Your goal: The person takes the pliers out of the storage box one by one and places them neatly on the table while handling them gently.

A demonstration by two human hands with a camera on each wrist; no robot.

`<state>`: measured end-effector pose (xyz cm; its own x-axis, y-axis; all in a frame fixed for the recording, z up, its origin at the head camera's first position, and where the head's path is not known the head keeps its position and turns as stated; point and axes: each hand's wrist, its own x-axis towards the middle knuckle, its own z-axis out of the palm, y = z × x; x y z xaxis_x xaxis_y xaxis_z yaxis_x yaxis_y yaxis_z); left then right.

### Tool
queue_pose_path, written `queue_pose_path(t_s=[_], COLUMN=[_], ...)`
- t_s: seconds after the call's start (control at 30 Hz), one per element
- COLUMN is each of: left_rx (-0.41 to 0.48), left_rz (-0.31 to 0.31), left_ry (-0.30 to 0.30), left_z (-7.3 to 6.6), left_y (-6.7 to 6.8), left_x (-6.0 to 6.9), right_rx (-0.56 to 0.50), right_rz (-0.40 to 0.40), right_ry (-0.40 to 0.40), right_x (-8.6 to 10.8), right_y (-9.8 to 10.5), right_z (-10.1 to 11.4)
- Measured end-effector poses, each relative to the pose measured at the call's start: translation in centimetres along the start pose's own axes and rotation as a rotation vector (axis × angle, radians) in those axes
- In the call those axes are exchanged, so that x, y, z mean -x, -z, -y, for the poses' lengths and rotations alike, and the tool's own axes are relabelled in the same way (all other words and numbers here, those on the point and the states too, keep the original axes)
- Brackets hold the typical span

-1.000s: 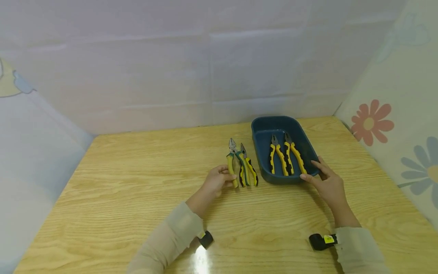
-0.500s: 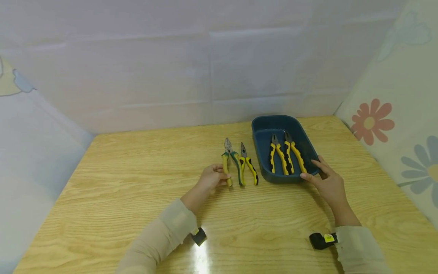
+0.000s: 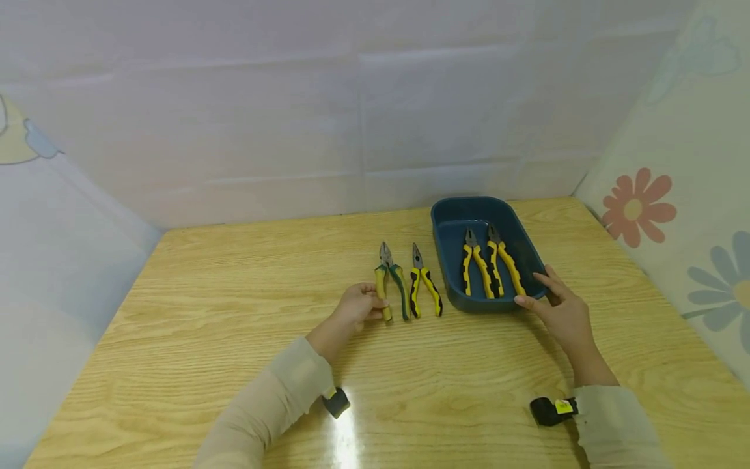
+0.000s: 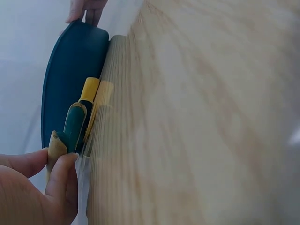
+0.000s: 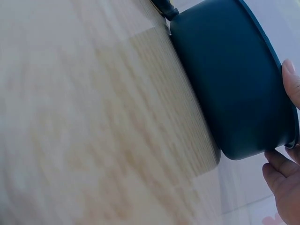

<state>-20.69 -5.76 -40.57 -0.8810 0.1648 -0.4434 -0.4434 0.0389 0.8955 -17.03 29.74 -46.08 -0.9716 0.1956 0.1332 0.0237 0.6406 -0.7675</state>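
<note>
My left hand [image 3: 356,306] pinches one handle of the green-and-yellow combination pliers [image 3: 381,284] between thumb and fingers; they lie on the table with handles spread. In the left wrist view the thumb and fingertips meet on a handle end [image 4: 56,147]. Just right of them lie the black-and-yellow needle-nose pliers [image 3: 417,262], untouched. My right hand [image 3: 567,322] grips the near right corner of a deep blue plastic bin [image 3: 463,303], thumb on the rim and fingers outside. Inside the bin, two black-and-yellow pliers [image 3: 480,266] lie side by side, jaws pointing away.
The wood-grain table [image 3: 246,286] runs back to a pale hanging sheet [image 3: 281,130]. Printed flowers mark the wall cloth [image 3: 703,215] on the right. A black wrist camera [image 3: 336,402] sits under the left cuff, and another camera [image 3: 545,412] beside the right cuff.
My left hand has drawn the green-and-yellow pliers leftward, off the needle-nose pliers they overlapped, so a narrow gap shows between them. My right hand and the bin have stayed put.
</note>
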Motion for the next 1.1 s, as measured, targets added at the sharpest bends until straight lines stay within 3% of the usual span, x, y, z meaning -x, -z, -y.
queue_pose_path(t_s=[0.37,0.7,0.93,1.1], left_rx=[-0.051,-0.067,-0.077,-0.145], left_rz=[0.014,-0.01,-0.007,-0.017], left_ry=[-0.006,-0.005,-0.012,-0.037], left_z=[0.3,0.4,0.5,0.5], left_y=[0.3,0.2,0.2,-0.2], left_x=[-0.7,-0.9,-1.1,-1.1], right_rx=[-0.003,0.003,-0.011,-0.016], right_rz=[0.015,0.007,0.031,0.034], right_ry=[-0.004,0.006,-0.007,-0.013], right_x=[0.0,-0.1,0.3,0.5], right_y=[0.1,0.0,0.3,0.6], right_z=[0.1,-0.1,1.0,1.6])
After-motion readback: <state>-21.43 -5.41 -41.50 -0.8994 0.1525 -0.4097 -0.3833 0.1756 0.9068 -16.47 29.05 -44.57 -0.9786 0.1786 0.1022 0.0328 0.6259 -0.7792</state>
